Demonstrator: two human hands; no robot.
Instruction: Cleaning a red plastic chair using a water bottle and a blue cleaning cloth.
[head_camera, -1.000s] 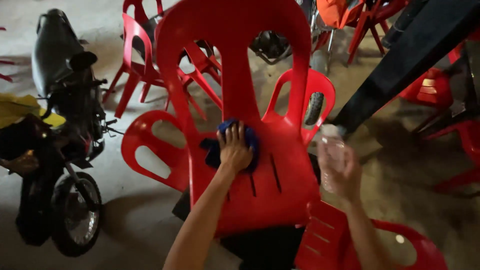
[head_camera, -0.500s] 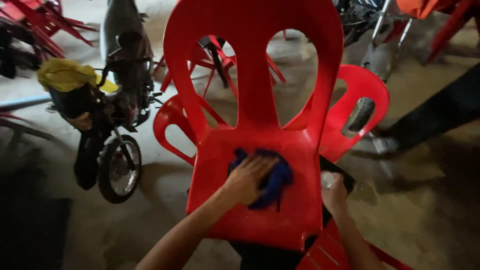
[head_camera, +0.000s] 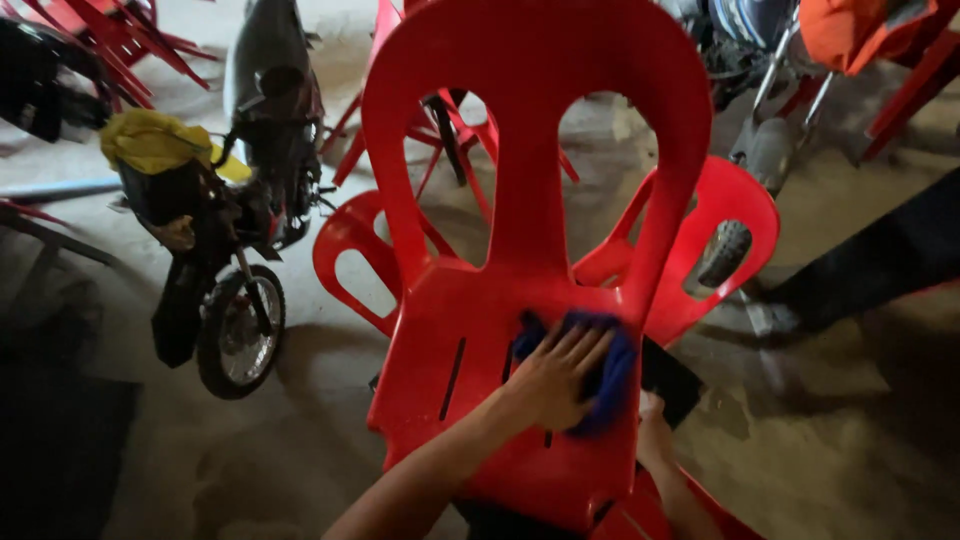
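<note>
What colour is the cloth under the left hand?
Blue; the cloth on the red chair seat shows best in the head view.

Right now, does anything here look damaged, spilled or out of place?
Nothing looks damaged or spilled. The left hand presses a blue cloth flat on the red chair seat; the chair looks whole. The right hand is mostly hidden behind it.

Left hand (head_camera: 548, 385): bare, no glove, no ring to see, fingers long and slim.
Left forearm (head_camera: 420, 480): bare up to the lower edge of the frame, no sleeve, no watch or band on the wrist.
Right hand (head_camera: 655, 440): bare, only a small part shows, so details cannot be told.
Right forearm (head_camera: 690, 500): bare too, no sleeve in view.
Clothing: none shows in this view.
</note>
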